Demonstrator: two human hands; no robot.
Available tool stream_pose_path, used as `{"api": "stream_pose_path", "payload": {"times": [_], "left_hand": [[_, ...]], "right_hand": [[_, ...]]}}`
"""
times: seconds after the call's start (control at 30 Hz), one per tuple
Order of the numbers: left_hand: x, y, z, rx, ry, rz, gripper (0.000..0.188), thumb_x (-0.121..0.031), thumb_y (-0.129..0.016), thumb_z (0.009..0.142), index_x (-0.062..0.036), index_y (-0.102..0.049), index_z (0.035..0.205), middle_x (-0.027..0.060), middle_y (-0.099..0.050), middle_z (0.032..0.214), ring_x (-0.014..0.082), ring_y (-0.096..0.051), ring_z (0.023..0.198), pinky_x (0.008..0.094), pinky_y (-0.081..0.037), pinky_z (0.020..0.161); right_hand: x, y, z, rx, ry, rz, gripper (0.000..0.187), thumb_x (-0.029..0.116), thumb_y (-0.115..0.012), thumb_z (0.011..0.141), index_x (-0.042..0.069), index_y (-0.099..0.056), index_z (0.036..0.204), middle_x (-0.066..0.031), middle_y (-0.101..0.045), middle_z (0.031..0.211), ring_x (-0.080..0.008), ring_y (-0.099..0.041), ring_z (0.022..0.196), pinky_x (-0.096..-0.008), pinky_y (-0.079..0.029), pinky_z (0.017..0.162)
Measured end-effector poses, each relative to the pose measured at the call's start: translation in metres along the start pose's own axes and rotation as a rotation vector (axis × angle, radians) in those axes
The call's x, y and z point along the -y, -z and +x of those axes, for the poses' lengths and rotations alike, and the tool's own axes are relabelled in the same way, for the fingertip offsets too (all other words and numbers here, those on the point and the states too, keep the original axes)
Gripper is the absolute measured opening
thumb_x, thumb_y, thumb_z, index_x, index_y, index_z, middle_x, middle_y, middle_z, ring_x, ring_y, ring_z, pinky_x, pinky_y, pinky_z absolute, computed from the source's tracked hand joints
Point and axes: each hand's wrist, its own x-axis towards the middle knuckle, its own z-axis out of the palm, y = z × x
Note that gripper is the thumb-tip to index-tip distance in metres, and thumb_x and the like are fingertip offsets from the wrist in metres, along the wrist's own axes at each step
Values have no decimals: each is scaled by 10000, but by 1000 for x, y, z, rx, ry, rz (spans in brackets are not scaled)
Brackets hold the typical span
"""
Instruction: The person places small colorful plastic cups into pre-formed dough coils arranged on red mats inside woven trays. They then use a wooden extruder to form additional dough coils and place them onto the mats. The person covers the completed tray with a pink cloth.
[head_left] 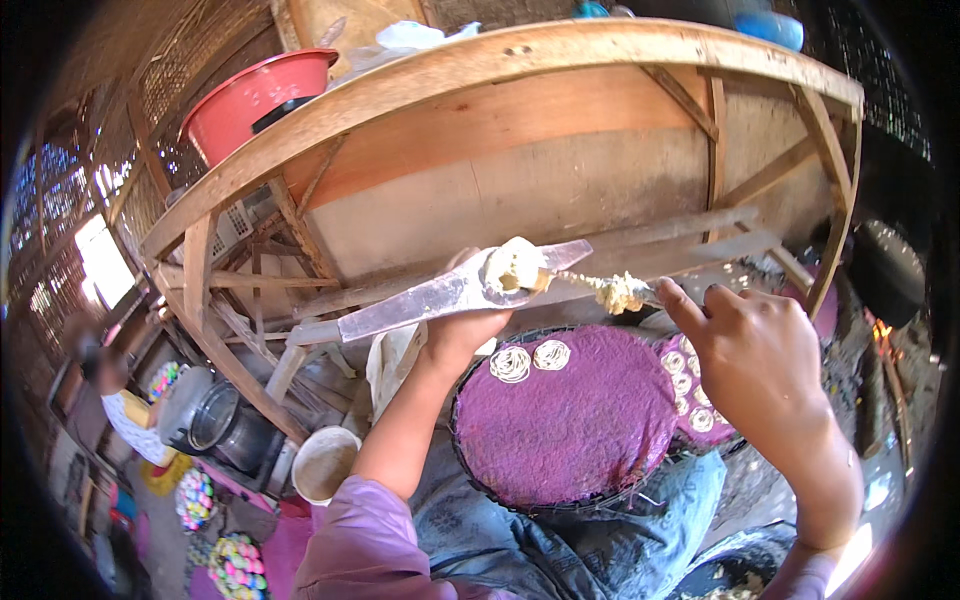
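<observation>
My left hand grips a long grey dough press from below, its round cup filled with pale dough. In my right hand is a metal utensil, its end covered by a dough clump. A thin strand of dough stretches between clump and cup. Below both hands, a round tray covered in purple cloth rests on my lap. Two coiled dough rosettes lie near its far left edge.
A second purple-covered tray bears several rosettes. A wooden table spans the far side, with a red basin on top. At left stand a white bucket, a metal pot and another person. A fire burns at right.
</observation>
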Motion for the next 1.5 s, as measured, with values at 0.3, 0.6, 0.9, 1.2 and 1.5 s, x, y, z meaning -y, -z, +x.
{"api": "stream_pose_path", "payload": {"times": [0.3, 0.6, 0.9, 1.2, 1.5], "left_hand": [[-44, 24, -11, 202, 55, -91, 263, -215, -764, 647, -91, -585, 795, 107, -540, 762, 309, -585, 730, 426, -475, 612], [1, 70, -58, 244, 78, 90, 279, -258, -750, 668, -121, -646, 888, 87, -607, 852, 308, -609, 816, 410, -509, 706], [-19, 98, -59, -49, 8, 151, 250, -259, -761, 676, -118, -608, 815, 85, -606, 825, 288, -597, 742, 403, -500, 661], [22, 118, -63, -94, 49, 166, 231, -188, -734, 656, -99, -579, 803, 95, -564, 774, 318, -592, 723, 426, -499, 615], [37, 115, -77, -100, 126, 50, 303, -174, -747, 645, -92, -529, 838, 106, -552, 777, 362, -594, 709, 449, -500, 598]], "right_hand": [[12, -31, 12, -108, 199, 40, 384, 101, -556, 856, 151, -608, 1233, -23, -567, 703, -152, -602, 617, -273, -467, 460], [52, 0, -24, -31, 122, 294, 463, 87, -595, 833, 132, -591, 1293, -35, -558, 668, -150, -581, 563, -290, -475, 475], [162, -52, 8, -380, -334, 1214, 457, -19, -482, 901, 45, -479, 1353, -267, -580, 895, -464, -590, 797, -488, -477, 688], [176, -37, -28, -37, -416, 1519, 421, -32, -469, 902, 23, -528, 1315, -163, -596, 667, -135, -619, 628, -313, -484, 580], [203, -43, -10, 110, -357, 1590, 386, 74, -522, 943, -10, -505, 1319, -256, -665, 835, -260, -687, 687, -348, -500, 566]]}}
